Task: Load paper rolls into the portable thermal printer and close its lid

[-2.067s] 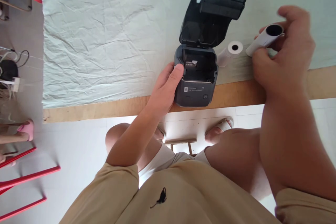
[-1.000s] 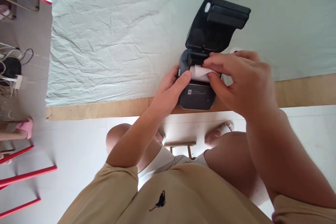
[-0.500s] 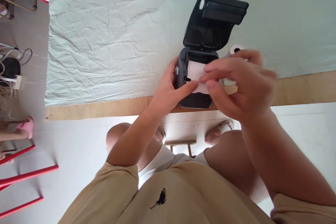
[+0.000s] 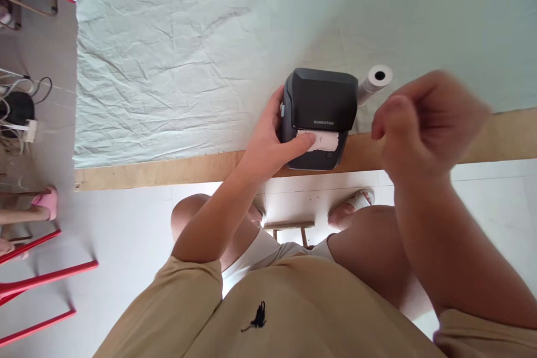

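A dark label printer (image 4: 323, 95) stands at the table's front edge with its lid down. White paper (image 4: 325, 140) sticks out of the slot at its front. My left hand (image 4: 272, 142) grips the printer's left side, fingers behind it, and the thumb presses on the paper. Right of the printer, my right hand (image 4: 423, 128) hangs in the air with its fingers curled in, slightly blurred; nothing shows in it. A white paper roll (image 4: 380, 76) with a dark core stands just behind, between the printer and that hand.
A wrinkled pale green cloth (image 4: 168, 67) covers the table, leaving a wooden edge strip (image 4: 155, 174) bare in front. On the floor at left are cables (image 4: 17, 140), red bars (image 4: 50, 279) and another person's foot in a pink slipper (image 4: 48, 203).
The printer's lid, raised before, is now down over the paper. My right hand has let go of the paper and moved right, away from the printer. My left hand keeps its hold.
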`<state>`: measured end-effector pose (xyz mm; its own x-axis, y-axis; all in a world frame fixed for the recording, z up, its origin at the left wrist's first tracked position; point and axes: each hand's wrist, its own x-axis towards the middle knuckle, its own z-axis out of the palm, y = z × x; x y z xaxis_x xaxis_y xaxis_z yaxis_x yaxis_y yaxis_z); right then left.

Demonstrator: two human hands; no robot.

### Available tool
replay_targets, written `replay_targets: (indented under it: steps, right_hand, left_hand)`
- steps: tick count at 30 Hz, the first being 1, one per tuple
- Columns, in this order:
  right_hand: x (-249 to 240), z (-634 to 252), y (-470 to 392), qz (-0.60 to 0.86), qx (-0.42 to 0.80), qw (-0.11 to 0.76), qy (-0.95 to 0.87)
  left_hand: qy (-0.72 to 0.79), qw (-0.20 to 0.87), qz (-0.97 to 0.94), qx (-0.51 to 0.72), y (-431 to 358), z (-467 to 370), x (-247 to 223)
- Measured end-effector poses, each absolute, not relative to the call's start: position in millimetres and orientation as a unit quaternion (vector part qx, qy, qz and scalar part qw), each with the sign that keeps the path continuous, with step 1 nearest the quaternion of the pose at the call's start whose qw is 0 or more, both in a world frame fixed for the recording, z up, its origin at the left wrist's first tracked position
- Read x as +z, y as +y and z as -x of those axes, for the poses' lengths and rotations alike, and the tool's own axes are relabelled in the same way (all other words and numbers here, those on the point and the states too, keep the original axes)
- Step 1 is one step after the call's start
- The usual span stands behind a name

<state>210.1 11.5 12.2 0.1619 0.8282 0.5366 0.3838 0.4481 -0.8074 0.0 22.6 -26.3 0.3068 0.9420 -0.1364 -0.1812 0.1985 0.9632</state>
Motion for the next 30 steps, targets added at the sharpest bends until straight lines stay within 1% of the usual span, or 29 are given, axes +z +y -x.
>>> replay_targets:
  steps: [5,9,13,19,26,30]
  right_hand:
    - [1.6,-212.5,13.0,0.498,0.329,0.471,-0.649]
    - [1.4,-214.5,19.6,0.525,0.356,0.423,-0.647]
    - [0.1,-214.3,21.0,0.526,0.350,0.428,-0.646]
    - [-10.9,-215.6,18.3,0.510,0.335,0.438,-0.660]
    - [-24.2,-219.5,15.5,0.468,0.413,0.468,-0.626]
    - [-27.2,-221.0,14.0,0.463,0.401,0.483,-0.626]
  left_hand:
    - [0.390,0.666,-0.454,0.446,21.7,-2.0,-20.0]
    - [0.398,0.678,-0.444,0.430,19.9,-3.5,-7.9]
    - [0.396,0.677,-0.434,0.443,18.6,-4.1,-3.3]
    - [0.344,0.693,-0.395,0.495,19.6,-9.3,-5.0]
    - [0.457,0.671,-0.290,0.506,21.3,-14.2,-10.4]
    - [0.462,0.662,-0.260,0.530,22.0,-15.9,-9.4]
